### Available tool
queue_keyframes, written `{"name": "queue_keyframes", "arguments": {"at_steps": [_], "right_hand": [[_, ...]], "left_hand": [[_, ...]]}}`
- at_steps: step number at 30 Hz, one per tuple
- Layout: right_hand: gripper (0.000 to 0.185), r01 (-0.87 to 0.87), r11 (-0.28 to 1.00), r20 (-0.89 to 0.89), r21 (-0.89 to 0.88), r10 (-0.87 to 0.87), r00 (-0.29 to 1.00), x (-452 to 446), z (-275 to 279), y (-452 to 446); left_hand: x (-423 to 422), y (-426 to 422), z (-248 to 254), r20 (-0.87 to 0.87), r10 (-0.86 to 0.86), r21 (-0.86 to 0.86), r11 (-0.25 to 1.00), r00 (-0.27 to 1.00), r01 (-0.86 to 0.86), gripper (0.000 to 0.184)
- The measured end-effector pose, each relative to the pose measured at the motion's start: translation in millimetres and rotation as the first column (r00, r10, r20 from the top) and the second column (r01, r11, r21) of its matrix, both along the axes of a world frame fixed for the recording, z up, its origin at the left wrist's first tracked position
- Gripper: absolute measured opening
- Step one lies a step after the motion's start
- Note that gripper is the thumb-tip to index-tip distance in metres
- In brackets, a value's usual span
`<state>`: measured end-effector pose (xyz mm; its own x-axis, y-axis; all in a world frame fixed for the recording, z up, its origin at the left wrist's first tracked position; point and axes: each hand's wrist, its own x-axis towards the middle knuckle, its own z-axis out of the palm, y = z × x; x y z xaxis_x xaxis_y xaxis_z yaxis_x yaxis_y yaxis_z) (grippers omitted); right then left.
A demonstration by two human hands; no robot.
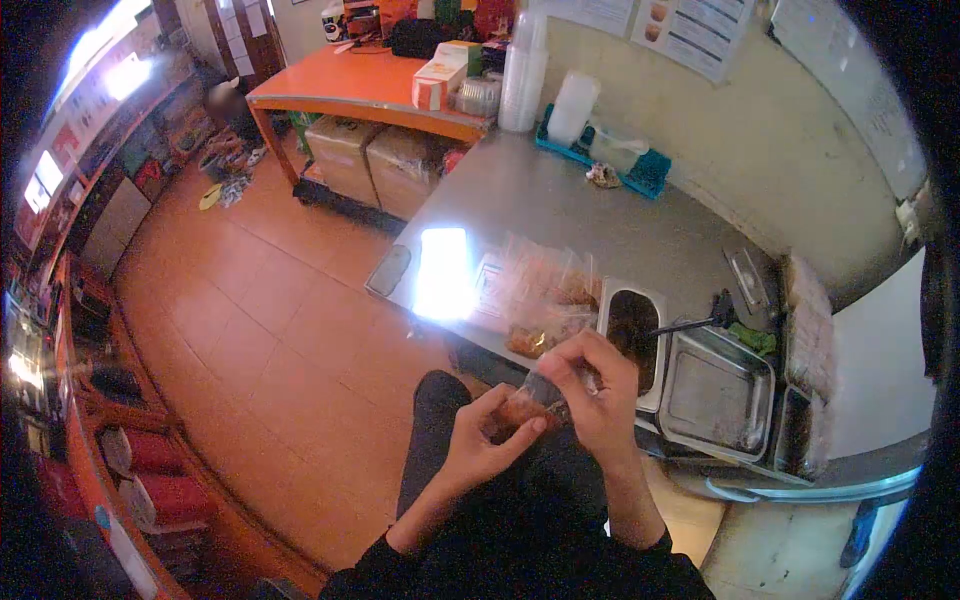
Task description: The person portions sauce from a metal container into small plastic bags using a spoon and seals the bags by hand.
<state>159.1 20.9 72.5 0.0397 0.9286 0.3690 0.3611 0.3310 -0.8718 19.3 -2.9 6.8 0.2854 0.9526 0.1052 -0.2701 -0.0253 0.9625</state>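
Between my two hands is a small clear plastic bag with reddish-brown food inside. My left hand wraps round its lower, filled part, thumb across the front. The fingers of my right hand pinch the top of the bag. Just beyond my hands, several filled clear bags lie in a pile on the steel table. To the right of the pile stands a deep metal container with dark contents and a black-handled utensil resting in it.
An empty-looking steel tray sits right of the container. A bright glowing screen and a phone lie on the left. Stacked plastic cups and a teal basket stand along the back. A person is low down far left.
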Motion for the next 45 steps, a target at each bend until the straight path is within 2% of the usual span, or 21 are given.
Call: {"name": "queue_keyframes", "arguments": {"at_steps": [4, 7, 9, 16, 18, 22, 25, 27, 30, 34, 37, 40, 42, 43, 45], "right_hand": [[0.012, 0.001, 0.997, 0.006, -0.08, 0.0, 1.0, 3, 2, -1], [0.015, 0.012, 0.991, 0.014, -0.136, -0.01, 1.0, 2, -2, -1], [0.016, 0.013, 0.991, -0.043, -0.132, -0.019, 0.999, 3, -10, -1], [0.015, -0.009, 0.979, -0.095, -0.202, -0.01, 0.995, 12, -11, -4], [0.013, -0.053, 0.972, -0.005, -0.229, 0.053, 0.999, 16, -5, -8], [0.011, -0.027, 0.981, 0.006, -0.195, 0.029, 1.0, 21, -10, -9], [0.007, -0.031, 0.989, 0.058, -0.142, 0.039, 0.998, 19, -6, -10], [0.007, -0.022, 0.994, 0.074, -0.103, 0.03, 0.997, 14, -4, -10], [0.009, 0.016, 0.992, 0.155, -0.126, 0.004, 0.988, 12, -3, -11], [0.01, 0.012, 0.995, 0.178, -0.097, 0.005, 0.984, 10, -8, -12], [0.008, 0.024, 1.0, 0.168, -0.012, -0.022, 0.986, 2, -8, -12], [0.009, 0.051, 0.997, 0.134, -0.063, -0.042, 0.99, -3, -7, -14], [0.01, 0.057, 0.995, 0.178, -0.078, -0.043, 0.983, -3, -10, -14], [0.01, 0.059, 0.995, 0.177, -0.077, -0.045, 0.983, -4, -11, -14], [0.01, 0.06, 0.998, 0.134, -0.014, -0.058, 0.989, -8, -11, -13]], "left_hand": [[-1, 1, 8, -0.007, -0.019, 0.043, 0.999, 1.0, 0.019, 0.016], [-4, 6, 15, -0.004, -0.01, -0.013, 1.0, 1.0, 0.01, 0.018], [-4, 9, 18, -0.025, 0.055, -0.128, 0.99, 0.998, -0.058, 0.019], [-4, 10, 13, -0.034, 0.069, -0.039, 0.997, 0.997, -0.071, 0.021], [-3, 11, 16, 0.039, 0.082, -0.146, 0.986, 0.996, -0.076, 0.021], [-2, 14, 10, 0.085, 0.047, -0.149, 0.988, 0.995, -0.034, 0.018], [4, 17, 15, 0.092, 0.079, -0.095, 0.993, 0.993, -0.07, 0.013], [8, 22, 18, 0.069, 0.166, -0.028, 0.986, 0.984, -0.165, 0.011], [7, 25, 14, 0.051, 0.188, -0.053, 0.981, 0.981, -0.185, 0.012], [8, 23, 24, 0.067, 0.177, -0.128, 0.977, 0.982, -0.167, 0.011], [9, 20, 19, 0.032, 0.163, -0.111, 0.981, 0.986, -0.158, 0.008], [12, 21, 12, -0.021, 0.194, -0.008, 0.981, 0.981, -0.194, 0.008], [12, 21, 7, -0.083, 0.213, 0.103, 0.973, 0.973, -0.205, 0.011], [11, 20, 7, -0.083, 0.212, 0.104, 0.974, 0.974, -0.203, 0.011], [10, 16, 7, 0.064, 0.172, -0.026, 0.985, 0.983, -0.17, 0.012]]}}
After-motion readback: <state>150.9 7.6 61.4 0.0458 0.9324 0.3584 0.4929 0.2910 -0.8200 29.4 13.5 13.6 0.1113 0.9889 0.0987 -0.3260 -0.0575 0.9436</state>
